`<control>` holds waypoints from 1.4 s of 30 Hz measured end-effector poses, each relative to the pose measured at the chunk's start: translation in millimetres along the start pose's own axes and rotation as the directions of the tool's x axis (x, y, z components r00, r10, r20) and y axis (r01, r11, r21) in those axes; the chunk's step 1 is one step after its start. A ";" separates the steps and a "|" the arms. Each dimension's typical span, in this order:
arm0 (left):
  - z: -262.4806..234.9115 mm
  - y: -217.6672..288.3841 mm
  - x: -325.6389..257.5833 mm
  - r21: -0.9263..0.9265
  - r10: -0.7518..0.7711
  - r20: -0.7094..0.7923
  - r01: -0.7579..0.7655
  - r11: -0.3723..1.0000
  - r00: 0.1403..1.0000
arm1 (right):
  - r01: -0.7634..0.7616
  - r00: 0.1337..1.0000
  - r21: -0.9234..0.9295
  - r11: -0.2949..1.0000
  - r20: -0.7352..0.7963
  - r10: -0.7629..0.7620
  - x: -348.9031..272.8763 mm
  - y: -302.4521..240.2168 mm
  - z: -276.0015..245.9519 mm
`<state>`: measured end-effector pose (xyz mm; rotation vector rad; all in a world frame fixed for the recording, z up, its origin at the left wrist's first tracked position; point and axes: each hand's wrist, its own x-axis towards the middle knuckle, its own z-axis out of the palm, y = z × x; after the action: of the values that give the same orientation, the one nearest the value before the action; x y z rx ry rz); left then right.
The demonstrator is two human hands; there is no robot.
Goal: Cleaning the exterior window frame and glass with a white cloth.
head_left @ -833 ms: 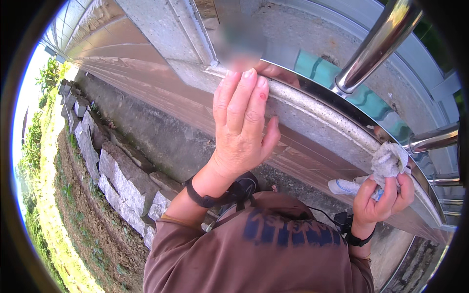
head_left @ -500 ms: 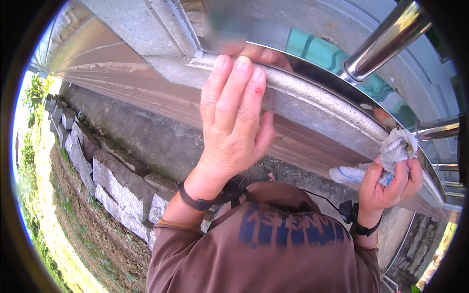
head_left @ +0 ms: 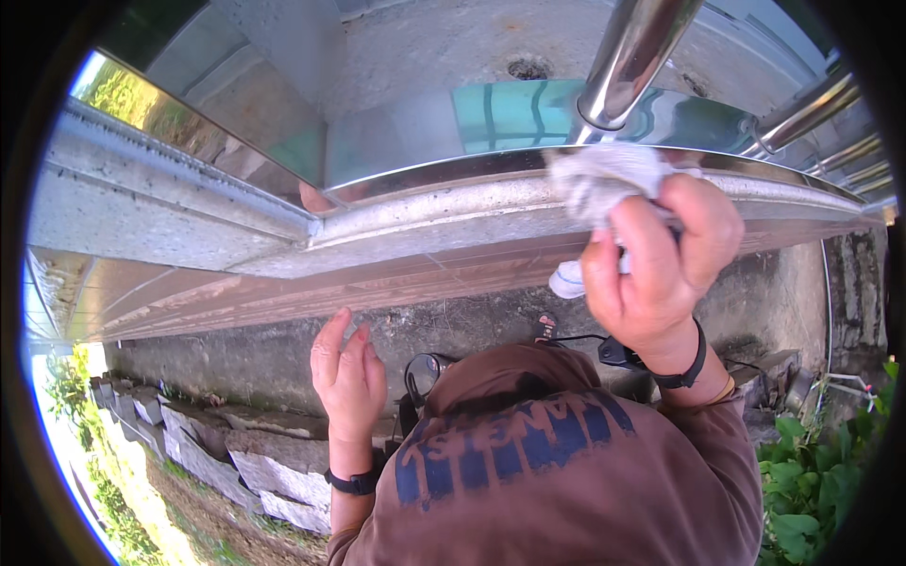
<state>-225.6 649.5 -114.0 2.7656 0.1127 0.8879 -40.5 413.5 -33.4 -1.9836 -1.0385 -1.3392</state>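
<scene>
In my right hand [head_left: 656, 255] is a crumpled whitish cloth [head_left: 604, 179], slightly smeared by motion. The cloth lies against the shiny metal strip [head_left: 396, 191] along the ledge, just below the foot of a thick metal post [head_left: 628, 71]. A loose white end of it with a blue mark hangs below my fingers. Lower and to the left, my left hand [head_left: 347, 373] hovers in front of the wall, touching nothing, its fingers apart and a little bent. Below the metal strip runs the rounded pale stone ledge [head_left: 444, 209].
More metal posts [head_left: 812, 113] rise at the right. A stone pillar edge [head_left: 170, 203] juts out at the left. Below are the brown tiled wall [head_left: 368, 275], a concrete path [head_left: 236, 363], stacked stone blocks [head_left: 274, 462] and green leafy plants [head_left: 802, 472]. A dark cable runs by my right wrist.
My left hand has come off the ledge and dropped down and left. My right hand has brought the cloth leftward and up to the post's foot. The view has turned.
</scene>
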 end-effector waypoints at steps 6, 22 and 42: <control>18.2 -4.7 17.4 -0.132 0.168 0.087 -0.156 0.979 0.982 | 0.131 0.989 0.157 0.979 0.045 -0.139 18.0 -36.4 23.4; 31.8 -31.5 40.3 -0.294 0.229 -0.090 -0.245 0.924 0.969 | 0.330 0.798 -0.060 0.942 -0.515 -0.313 285.4 31.7 -125.3; 65.1 -46.0 16.0 -0.370 0.371 0.147 -0.297 0.880 0.917 | 0.140 0.983 0.012 0.990 -0.120 -0.138 452.8 32.6 -103.8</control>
<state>-174.8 683.5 -167.6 2.5602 -0.5282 0.6002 29.2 452.6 425.4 -1.8213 -1.1470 -1.4947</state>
